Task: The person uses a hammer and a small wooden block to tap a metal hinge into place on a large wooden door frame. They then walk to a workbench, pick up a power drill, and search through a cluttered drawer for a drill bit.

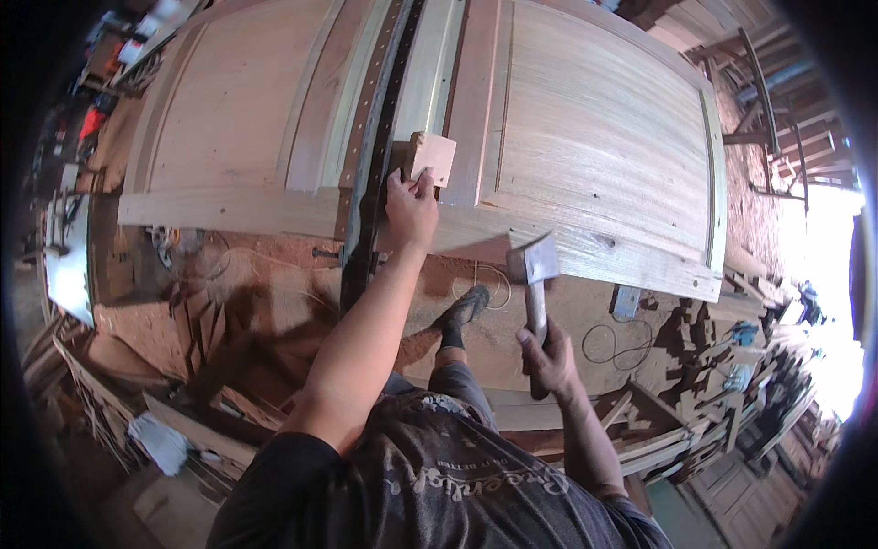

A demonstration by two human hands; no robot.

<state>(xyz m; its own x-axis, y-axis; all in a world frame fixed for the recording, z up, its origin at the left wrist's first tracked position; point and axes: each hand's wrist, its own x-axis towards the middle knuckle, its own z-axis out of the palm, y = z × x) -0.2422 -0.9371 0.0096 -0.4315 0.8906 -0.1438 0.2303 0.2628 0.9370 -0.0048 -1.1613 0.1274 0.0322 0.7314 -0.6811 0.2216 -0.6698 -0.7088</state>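
Across the bench lie large panelled wooden doors point(604, 119), with a long dark metal bar clamp point(377, 119) running over them, away from me. My left hand point(413, 212) is closed on a small pale wooden block point(433, 157), standing on the wood just right of the clamp bar. Its fingers pinch the block's near side. In my right hand point(551, 360) is a hatchet point(533, 259), gripped round the handle. The hatchet's broad metal head is raised near the front edge of the doors, apart from the block.
Under the near edge, the clamp's screw handle point(325, 253) sticks out to the left. Wood offcuts point(704, 339) are piled at the right, with more boards point(206, 430) at the lower left. A looped cable point(617, 348) lies on the dusty floor. My foot point(466, 306) stands below the doors.
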